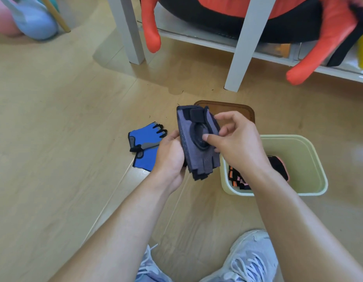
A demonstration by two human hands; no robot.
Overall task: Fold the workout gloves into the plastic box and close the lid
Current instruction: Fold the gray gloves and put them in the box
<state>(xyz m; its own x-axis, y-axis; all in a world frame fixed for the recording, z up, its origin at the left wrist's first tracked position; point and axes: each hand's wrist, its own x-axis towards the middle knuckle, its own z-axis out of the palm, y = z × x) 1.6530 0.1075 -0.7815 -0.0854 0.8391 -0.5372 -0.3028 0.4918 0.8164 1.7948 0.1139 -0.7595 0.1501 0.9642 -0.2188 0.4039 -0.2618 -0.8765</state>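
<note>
I hold a pair of grey and black fingerless gloves [196,147] stacked together above the floor. My left hand [170,157] grips their left edge. My right hand [237,143] pinches the round opening on the top glove's back. A pale yellow-green plastic box [310,165] stands open on the floor just right of my hands, with black and orange gloves [237,180] inside. Its brown lid [237,109] lies on the floor behind the held gloves, partly hidden by them. A blue pair of gloves [146,145] lies on the floor to the left.
White shelf legs [241,53] stand on the wooden floor ahead, with an orange and black bag [258,15] on the shelf and its orange straps hanging down. My pale blue sneakers [251,259] show at the bottom. Pink and blue soft things [28,19] lie at the far left.
</note>
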